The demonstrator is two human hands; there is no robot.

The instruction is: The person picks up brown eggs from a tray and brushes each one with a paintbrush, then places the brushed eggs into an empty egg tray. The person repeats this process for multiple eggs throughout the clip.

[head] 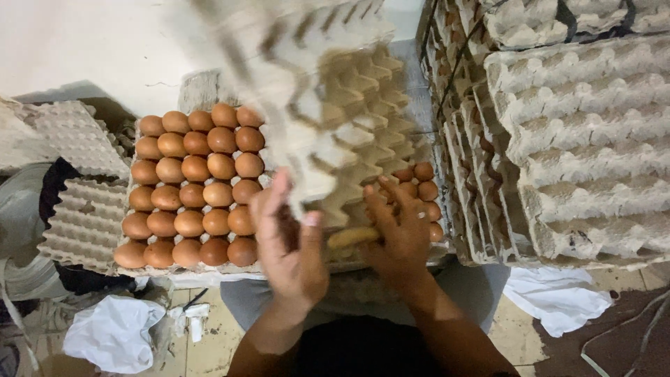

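Note:
My left hand [289, 248] grips the lower edge of a grey pulp egg tray [307, 91] that is lifted and tilted, blurred by motion. My right hand [398, 234] rests on a second empty pulp tray [370, 119] lying underneath, fingers curled at its near edge. That tray covers brown eggs [422, 188] that peek out at its right side. To the left sits a full tray of brown eggs [195, 185] in neat rows.
Tall stacks of filled egg trays [579, 132] stand at the right. Empty pulp trays [80, 213] lie at the left. White crumpled cloths or bags [115, 331] lie on the tiled floor, and another white cloth or bag [558, 297] lies at the right.

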